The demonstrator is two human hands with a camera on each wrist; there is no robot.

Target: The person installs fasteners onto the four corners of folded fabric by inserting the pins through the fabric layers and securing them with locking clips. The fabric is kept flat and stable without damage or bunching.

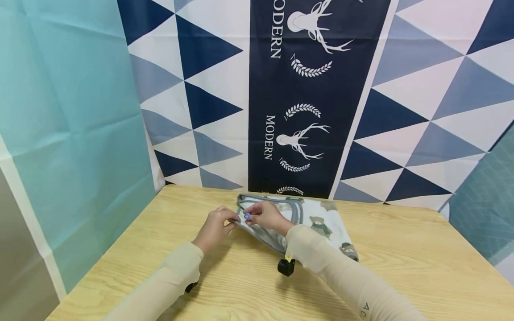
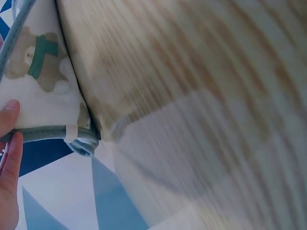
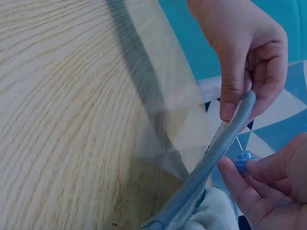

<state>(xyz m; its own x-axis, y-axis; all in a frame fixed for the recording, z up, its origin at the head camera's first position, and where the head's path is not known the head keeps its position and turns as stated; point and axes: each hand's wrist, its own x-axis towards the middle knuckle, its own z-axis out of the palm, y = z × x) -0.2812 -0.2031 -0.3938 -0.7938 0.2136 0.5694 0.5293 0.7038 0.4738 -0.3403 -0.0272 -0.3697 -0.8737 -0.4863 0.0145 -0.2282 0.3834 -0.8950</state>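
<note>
A folded white blanket (image 1: 321, 225) with a bear print and grey-blue edging lies on the table. My left hand (image 1: 214, 229) pinches its near left edge between thumb and fingers, lifting that edge off the tabletop. In the right wrist view, the edging (image 3: 206, 160) runs from the left hand (image 3: 254, 52) down past the right hand (image 3: 280, 191). My right hand (image 1: 269, 216) pinches a blue-headed safety pin (image 3: 243, 160) close beside the edging. A thin metal shaft runs from the head toward the cloth; whether its tip is in the fabric is hidden.
The wooden table (image 1: 401, 249) spreads out around the blanket. A patterned curtain (image 1: 217, 89) hangs behind its far edge, and a turquoise curtain (image 1: 80, 111) hangs to the left. A black wrist camera (image 1: 286, 267) sits under the right wrist.
</note>
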